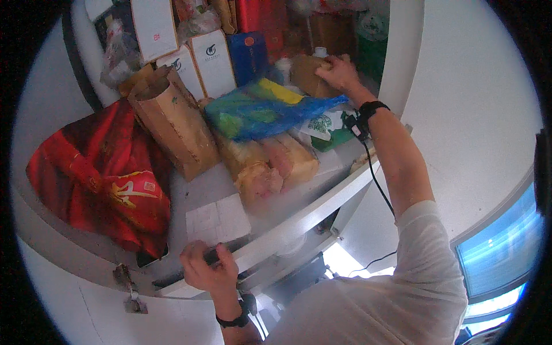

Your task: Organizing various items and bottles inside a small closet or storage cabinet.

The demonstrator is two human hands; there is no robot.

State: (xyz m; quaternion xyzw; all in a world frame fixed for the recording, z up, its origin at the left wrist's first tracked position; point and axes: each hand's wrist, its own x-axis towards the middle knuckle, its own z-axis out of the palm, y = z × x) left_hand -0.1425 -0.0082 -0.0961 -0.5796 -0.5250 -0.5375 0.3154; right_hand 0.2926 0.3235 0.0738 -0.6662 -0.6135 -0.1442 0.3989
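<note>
My right hand [340,75] reaches to the back right of a cabinet shelf, its fingers gripping the top of a brown cardboard box [308,75]. White bottle caps show beside and behind that box. A blue, green and yellow plastic bag [258,110] lies crumpled below my right hand. At the shelf's front edge is my left hand [209,267], thumb and fingers curled around a dark patch; whether it is an object cannot be told. Just beyond the left fingers lies a flat white box or paper packet [218,220]. Both wrists wear black bands.
A large red bag [108,181] and an open brown paper bag [172,120] stand on the left. Brown wrapped packages [276,164] lie mid-shelf. White printed boxes [211,60] and a blue box [250,58] stand behind. A black cable [379,183] hangs from the right wrist.
</note>
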